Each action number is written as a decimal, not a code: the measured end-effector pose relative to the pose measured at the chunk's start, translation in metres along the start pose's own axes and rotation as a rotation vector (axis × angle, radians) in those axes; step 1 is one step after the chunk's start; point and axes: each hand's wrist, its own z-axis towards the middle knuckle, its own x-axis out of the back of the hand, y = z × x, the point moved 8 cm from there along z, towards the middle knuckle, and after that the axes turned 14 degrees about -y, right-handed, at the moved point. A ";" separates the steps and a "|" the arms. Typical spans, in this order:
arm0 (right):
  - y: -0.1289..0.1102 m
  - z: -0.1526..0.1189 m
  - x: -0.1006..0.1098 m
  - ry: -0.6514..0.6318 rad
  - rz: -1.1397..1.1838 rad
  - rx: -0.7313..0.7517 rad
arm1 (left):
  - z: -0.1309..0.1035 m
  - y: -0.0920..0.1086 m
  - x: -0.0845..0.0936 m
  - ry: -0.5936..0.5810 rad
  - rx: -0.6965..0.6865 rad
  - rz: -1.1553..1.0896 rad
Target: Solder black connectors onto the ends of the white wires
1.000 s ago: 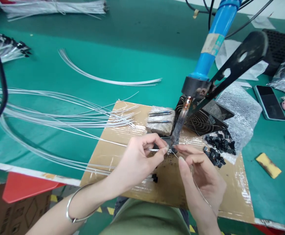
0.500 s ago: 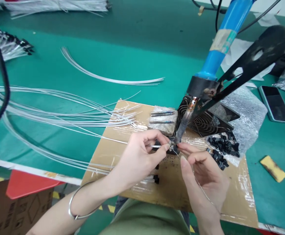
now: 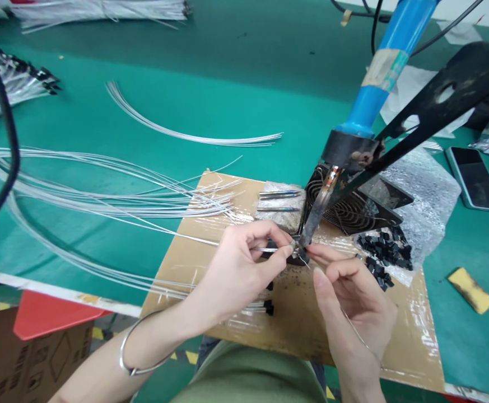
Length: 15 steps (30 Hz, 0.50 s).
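My left hand (image 3: 244,268) is closed in a pinch on the end of a thin white wire (image 3: 189,237), right below the dark tip of a soldering iron (image 3: 366,106). The iron has a blue handle and slants down from the upper right. My right hand (image 3: 351,305) pinches a thin strand of solder wire (image 3: 358,334), which trails back across the palm. Its free end points toward the iron's tip. A small dark block under the tip is partly covered by my fingers, so the joint itself is hard to make out.
White wires (image 3: 101,208) fan out leftward across the green table. A cardboard sheet (image 3: 412,324) carries black connectors (image 3: 387,249), a grey block with metal rods (image 3: 278,208) and a black fan (image 3: 340,207). A phone (image 3: 475,178) and a scorched yellow sponge (image 3: 471,290) lie at right.
My right hand has shifted slightly right, away from the iron's tip, with the solder wire. My left hand keeps nearly the same place and grip.
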 end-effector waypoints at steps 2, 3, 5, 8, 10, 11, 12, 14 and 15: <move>-0.001 0.000 0.000 -0.001 -0.002 0.003 | 0.000 0.000 -0.001 -0.003 0.000 0.005; -0.001 0.000 0.000 0.000 -0.003 0.005 | 0.001 0.000 -0.001 -0.004 -0.003 0.005; -0.001 0.000 0.000 0.001 -0.001 0.008 | 0.001 0.000 -0.001 -0.003 -0.008 0.001; 0.000 0.000 0.001 0.006 -0.005 0.014 | 0.000 -0.001 -0.001 -0.002 -0.012 -0.007; 0.000 0.000 0.001 0.001 -0.014 0.031 | 0.000 -0.001 0.000 0.000 -0.009 -0.006; -0.001 0.001 0.001 -0.008 -0.021 0.046 | 0.000 -0.001 0.000 0.001 -0.007 -0.001; -0.001 0.001 0.001 -0.015 -0.026 0.057 | 0.000 -0.002 0.000 0.002 -0.005 0.005; -0.001 0.001 0.001 -0.019 -0.028 0.060 | -0.001 -0.002 0.001 0.005 -0.004 0.017; 0.000 0.001 0.001 -0.015 -0.023 0.053 | -0.001 -0.002 0.001 0.007 -0.005 0.023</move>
